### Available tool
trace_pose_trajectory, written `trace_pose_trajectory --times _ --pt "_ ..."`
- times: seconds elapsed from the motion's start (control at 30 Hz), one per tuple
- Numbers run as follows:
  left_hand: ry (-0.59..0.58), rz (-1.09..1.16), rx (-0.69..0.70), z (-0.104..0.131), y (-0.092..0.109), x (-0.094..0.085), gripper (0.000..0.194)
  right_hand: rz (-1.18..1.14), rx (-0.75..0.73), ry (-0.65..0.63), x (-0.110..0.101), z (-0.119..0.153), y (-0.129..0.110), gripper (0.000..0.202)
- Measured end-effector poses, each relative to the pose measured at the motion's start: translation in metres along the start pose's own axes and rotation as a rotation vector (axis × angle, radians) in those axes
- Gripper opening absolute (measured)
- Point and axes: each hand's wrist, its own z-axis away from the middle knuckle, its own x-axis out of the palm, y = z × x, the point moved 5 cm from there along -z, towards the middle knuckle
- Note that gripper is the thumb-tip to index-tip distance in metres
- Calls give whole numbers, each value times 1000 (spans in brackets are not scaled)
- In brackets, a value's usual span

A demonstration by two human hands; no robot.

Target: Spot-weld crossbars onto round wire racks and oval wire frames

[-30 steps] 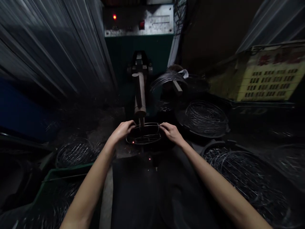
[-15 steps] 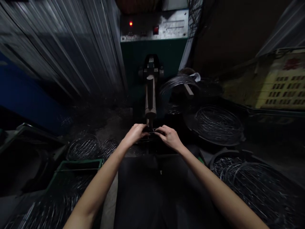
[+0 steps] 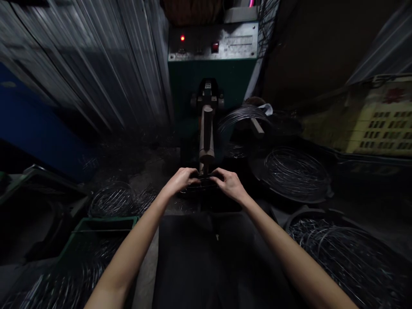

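Observation:
A green machine (image 3: 212,71) with a grey panel and a lit red lamp stands ahead. Its pale cylindrical arm (image 3: 207,133) points down toward my hands, ending in a narrow tip. My left hand (image 3: 183,179) is closed on a thin metal wire piece (image 3: 204,179) just left of the tip. On the right of the tip, my right hand (image 3: 227,182) pinches the same wire piece. The lower part of this piece is dark and hard to make out.
Wire rings fill a black tub (image 3: 330,193) at the right and a nearer tub (image 3: 289,221). More wires lie in a green crate (image 3: 80,229) at the lower left. A yellow crate (image 3: 360,139) stands at the right.
The machine and its surroundings sit slightly lower and further right in view. Both hands remain beside the machine tip, with the fingers shifted slightly.

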Motion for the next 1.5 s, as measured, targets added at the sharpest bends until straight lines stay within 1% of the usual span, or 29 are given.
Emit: trace_pose_trajectory --times 0.23,0.37,0.43,0.47,0.53,0.6,0.63,0.67,0.73,0.8,0.87,0.9,0.97,1.0,1.03,1.07,1.1,1.17,1.23,1.33,1.5 --pt "-42 55 -35 -10 -4 -4 29 8 20 4 3 -12 8 8" --pt "-79 88 -49 -11 -7 -3 30 -2 29 -6 4 -13 5 9" --pt "-94 91 -70 -12 -8 -2 30 -30 23 9 1 -11 2 10" --pt "-99 93 -84 -12 -9 -1 30 -42 20 36 -3 -9 3 11" --pt "-110 94 -110 -13 -10 0 30 -29 20 126 -14 -3 12 14" --pt "-118 91 -117 -16 -10 0 31 37 32 200 -25 6 31 17" --pt "-122 87 -113 -17 -9 0 32 70 42 204 -29 11 43 18" --pt "-125 85 -106 -18 -9 -1 33 91 53 176 -30 15 54 18" --pt "-132 92 -88 -18 -11 -2 36 84 72 70 -26 22 73 18" --pt "-144 106 -71 -15 -15 -4 38 47 69 6 -22 25 78 18" --pt "-130 96 -58 -7 -20 -6 40 72 21 30 -21 26 68 19" --pt "-93 75 -57 -2 -23 -9 41 120 -12 59 -21 27 59 20" --pt "41 15 -50 7 -23 -13 47 256 -74 92 -19 27 37 21" --pt "110 -17 -35 11 -20 -14 50 322 -93 96 -18 27 28 21" --pt "159 -47 -12 14 -15 -12 52 376 -102 92 -15 28 19 21" --pt "179 -73 16 14 -9 -9 51 411 -106 83 -13 28 12 21" --pt "168 -91 41 14 -3 -4 47 429 -106 64 -9 28 7 21" --pt "99 -101 67 9 6 7 36 423 -98 17 -3 27 -1 21" --pt "54 -74 61 4 10 13 26 381 -78 -27 2 25 -5 20" --pt "53 -10 48 3 11 12 23 322 -34 -54 3 21 -7 16" --pt "36 -10 -16 6 7 5 25 250 15 -53 1 12 -4 14"
